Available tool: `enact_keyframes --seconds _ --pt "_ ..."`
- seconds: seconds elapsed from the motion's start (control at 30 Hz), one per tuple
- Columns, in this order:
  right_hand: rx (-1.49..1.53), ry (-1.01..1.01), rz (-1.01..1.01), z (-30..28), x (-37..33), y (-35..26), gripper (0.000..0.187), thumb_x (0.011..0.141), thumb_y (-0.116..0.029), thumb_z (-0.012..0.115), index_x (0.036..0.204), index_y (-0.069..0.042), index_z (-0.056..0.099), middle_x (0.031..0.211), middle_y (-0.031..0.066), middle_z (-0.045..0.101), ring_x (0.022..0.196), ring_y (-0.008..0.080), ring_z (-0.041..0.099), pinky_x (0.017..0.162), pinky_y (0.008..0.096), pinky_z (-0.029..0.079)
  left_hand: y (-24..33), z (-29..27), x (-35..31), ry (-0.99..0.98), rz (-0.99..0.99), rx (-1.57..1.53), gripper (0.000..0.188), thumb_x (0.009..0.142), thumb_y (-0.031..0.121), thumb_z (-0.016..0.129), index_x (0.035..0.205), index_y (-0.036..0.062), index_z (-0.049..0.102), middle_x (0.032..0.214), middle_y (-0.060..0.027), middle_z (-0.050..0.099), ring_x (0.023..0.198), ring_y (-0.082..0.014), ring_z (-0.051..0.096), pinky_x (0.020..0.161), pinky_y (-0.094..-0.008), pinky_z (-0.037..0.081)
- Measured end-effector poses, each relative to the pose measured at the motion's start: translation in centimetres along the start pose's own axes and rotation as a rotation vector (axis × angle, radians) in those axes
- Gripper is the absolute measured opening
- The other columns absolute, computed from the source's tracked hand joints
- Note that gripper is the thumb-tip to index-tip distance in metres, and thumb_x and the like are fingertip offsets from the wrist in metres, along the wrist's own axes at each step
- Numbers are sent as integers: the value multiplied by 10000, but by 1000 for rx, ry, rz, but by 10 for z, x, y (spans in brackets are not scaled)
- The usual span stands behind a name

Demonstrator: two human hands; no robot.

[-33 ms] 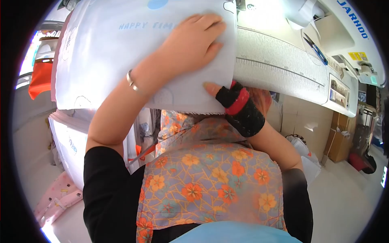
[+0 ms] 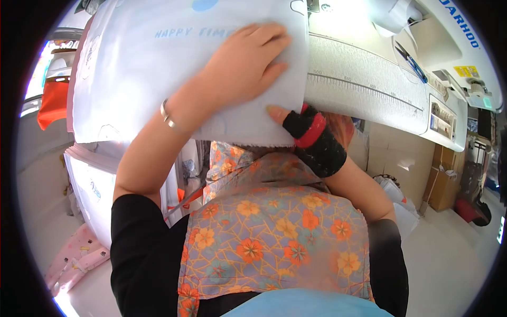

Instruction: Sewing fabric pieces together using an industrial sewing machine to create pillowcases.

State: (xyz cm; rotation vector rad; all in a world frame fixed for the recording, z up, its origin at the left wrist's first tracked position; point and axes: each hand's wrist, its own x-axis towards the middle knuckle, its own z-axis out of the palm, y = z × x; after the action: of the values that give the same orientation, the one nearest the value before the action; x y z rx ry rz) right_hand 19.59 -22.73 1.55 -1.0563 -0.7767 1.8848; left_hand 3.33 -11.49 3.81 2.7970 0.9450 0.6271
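Note:
Light white-blue printed fabric lies spread over the sewing machine table, with pale blue lettering and a blue shape near its far side. My left hand, a silver bracelet on its wrist, rests flat on the fabric near its right edge, fingers stretched out. At the near right corner of the fabric is my right hand, in a black and red wrap. Its thumb lies on top of the cloth and pinches the edge, while the other fingers are mostly hidden underneath or behind the wrap.
Right of the fabric runs a metallic table with a ruler scale. Blue-handled snips lie near the white sewing machine. A stack of white fabric hangs at the left, with pink cloth below. A cardboard box stands far right.
My left hand has shifted slightly left and toward me across the fabric. My right hand has barely moved, keeping its hold at the corner.

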Motion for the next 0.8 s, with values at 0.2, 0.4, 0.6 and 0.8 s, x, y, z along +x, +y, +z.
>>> enact_keyframes --seconds 0.2,0.4,0.6,0.8 --pt "-1 -56 70 -7 -5 -16 358 925 -237 644 1187 6 620 1053 55 669 975 130 612 861 306 506 55 -40 -72 -178 -126 101 563 727 45 654 1275 -34 554 1350 -163 536 1267 -295 514 1104 -445 371" --pt "-1095 150 -788 -53 -14 -1 336 813 -32 682 1146 -30 649 1060 183 666 858 279 669 736 336 556 48 -29 -91 58 -92 218 451 699 -81 559 1141 -47 639 1184 -161 647 1147 -318 604 1007 -432 476" --pt "-1534 236 -1243 -46 13 -28 396 709 -18 689 1102 -72 672 1174 161 625 1043 371 608 902 433 503 49 -30 -89 52 -89 201 486 663 -91 565 1140 -38 642 1191 -170 640 1146 -326 600 1003 -433 479" --pt "-1427 13 -1245 -43 21 -28 361 655 11 610 989 -117 663 993 74 670 893 304 645 836 435 510 2 -32 -165 156 -316 441 638 588 -167 539 1203 -18 619 1271 -181 588 1215 -351 543 1018 -429 459"
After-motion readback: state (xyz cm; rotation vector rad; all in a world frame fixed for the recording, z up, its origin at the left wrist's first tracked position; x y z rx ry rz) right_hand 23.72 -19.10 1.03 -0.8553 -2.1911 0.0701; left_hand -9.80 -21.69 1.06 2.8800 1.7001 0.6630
